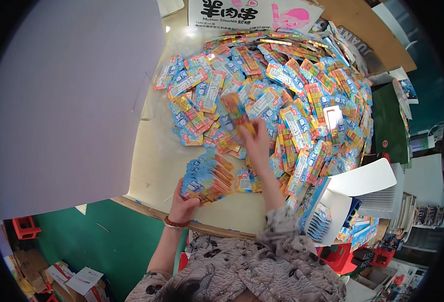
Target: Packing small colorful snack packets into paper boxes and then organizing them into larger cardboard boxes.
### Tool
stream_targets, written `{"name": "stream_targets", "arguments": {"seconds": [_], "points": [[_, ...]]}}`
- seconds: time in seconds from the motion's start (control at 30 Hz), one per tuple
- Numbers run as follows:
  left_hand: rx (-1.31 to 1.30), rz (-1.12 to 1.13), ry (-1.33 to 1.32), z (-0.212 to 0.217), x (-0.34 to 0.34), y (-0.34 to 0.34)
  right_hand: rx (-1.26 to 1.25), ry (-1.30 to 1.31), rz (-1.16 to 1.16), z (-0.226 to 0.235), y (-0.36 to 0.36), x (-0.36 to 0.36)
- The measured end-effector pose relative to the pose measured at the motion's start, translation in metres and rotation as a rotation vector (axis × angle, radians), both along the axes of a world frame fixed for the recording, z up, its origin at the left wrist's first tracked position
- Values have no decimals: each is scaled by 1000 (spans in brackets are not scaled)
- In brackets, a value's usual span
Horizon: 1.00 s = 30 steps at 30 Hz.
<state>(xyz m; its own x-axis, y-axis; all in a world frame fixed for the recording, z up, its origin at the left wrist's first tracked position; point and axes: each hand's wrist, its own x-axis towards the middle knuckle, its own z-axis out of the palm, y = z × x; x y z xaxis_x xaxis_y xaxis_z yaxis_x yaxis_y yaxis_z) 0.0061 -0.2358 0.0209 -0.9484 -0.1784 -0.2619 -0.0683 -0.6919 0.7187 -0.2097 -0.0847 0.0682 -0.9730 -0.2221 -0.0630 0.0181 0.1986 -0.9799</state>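
Note:
My left hand (182,208) is closed round a fanned stack of candy packets (206,176), blue at one end and orange at the other, just above the table's near edge. Farther out and to the right, my right hand (257,143) grips a single candy packet (235,111), slightly smeared by motion, over the heap. The big loose pile of candy packets (302,121) spreads across the middle and right of the table, some with the printed front up and some with the pale back up.
A large pale panel (76,100) covers the left side. At the far edge stands a white printed carton (254,15). By my right forearm sits an open display box (316,199) with packets lined up inside. Red stools (340,257) and cardboard boxes (78,282) are on the green floor.

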Motion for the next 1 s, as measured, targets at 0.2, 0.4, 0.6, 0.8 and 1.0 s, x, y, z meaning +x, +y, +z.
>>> {"name": "stream_targets", "arguments": {"seconds": [0.2,0.4,0.6,0.8,1.0], "points": [[334,55,43,2,-13,29,-400,-101,28,-31,-8,122],[-80,31,-36,9,3,6,296,590,267,-21,42,73],[-737,-392,-103,38,8,-18,649,549,-327,6,96,14],[-1028,-341,11,29,-2,-10,916,343,-284,-2,93,22],[-1772,-412,1,47,-7,-3,845,614,203,-11,87,47]]}}
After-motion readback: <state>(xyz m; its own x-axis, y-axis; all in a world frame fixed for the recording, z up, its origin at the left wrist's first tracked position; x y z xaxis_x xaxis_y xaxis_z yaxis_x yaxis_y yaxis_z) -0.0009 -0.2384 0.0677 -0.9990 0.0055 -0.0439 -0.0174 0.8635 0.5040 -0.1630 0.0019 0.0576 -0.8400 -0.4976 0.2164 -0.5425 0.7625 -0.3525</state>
